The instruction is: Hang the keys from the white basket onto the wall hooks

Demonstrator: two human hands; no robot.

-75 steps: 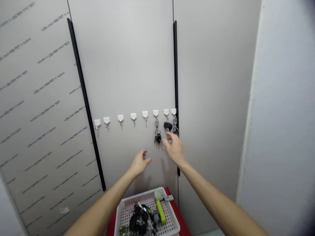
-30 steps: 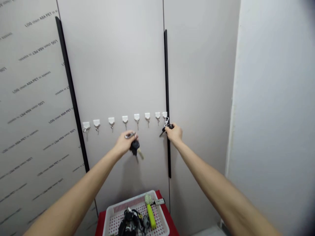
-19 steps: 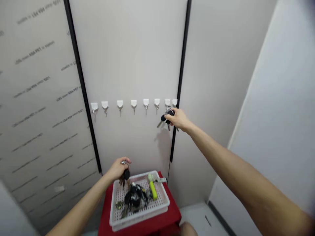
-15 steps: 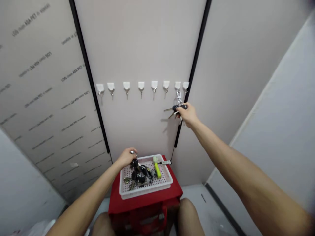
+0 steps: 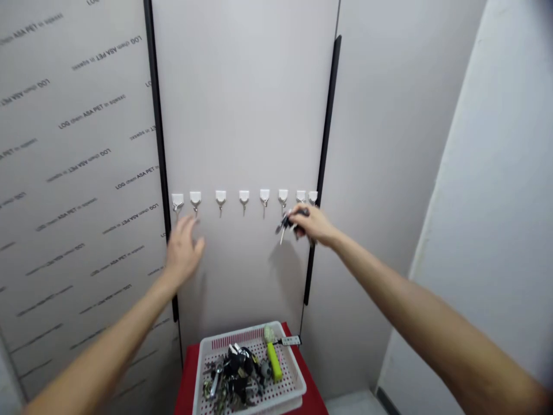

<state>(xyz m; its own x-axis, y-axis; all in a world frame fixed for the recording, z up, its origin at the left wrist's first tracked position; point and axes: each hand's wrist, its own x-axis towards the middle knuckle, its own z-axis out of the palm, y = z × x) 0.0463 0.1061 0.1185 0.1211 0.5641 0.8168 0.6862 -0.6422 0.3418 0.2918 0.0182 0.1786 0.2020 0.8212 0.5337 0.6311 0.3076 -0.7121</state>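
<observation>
My right hand (image 5: 313,223) is closed on a bunch of keys (image 5: 286,223) just below the right end of a row of white wall hooks (image 5: 244,197). The key blades stick out to the left of my fingers. My left hand (image 5: 184,249) is raised in front of the panel, fingers spread and holding nothing, below the leftmost hooks. Lower down, a white perforated basket (image 5: 296,369) holds a heap of keys (image 5: 237,369) and a yellow-green strip with a pale tuft (image 5: 273,361).
The basket stands on a red surface (image 5: 314,396). A white printed tag (image 5: 290,340) hangs over its right rim. Black vertical strips edge the wall panel (image 5: 242,104) on the left and right. Printed sheeting (image 5: 86,190) covers the left wall.
My left hand has let go of keys in the basket and risen to the left hooks. My right hand has shifted slightly left with its keys. The view has tilted upward.
</observation>
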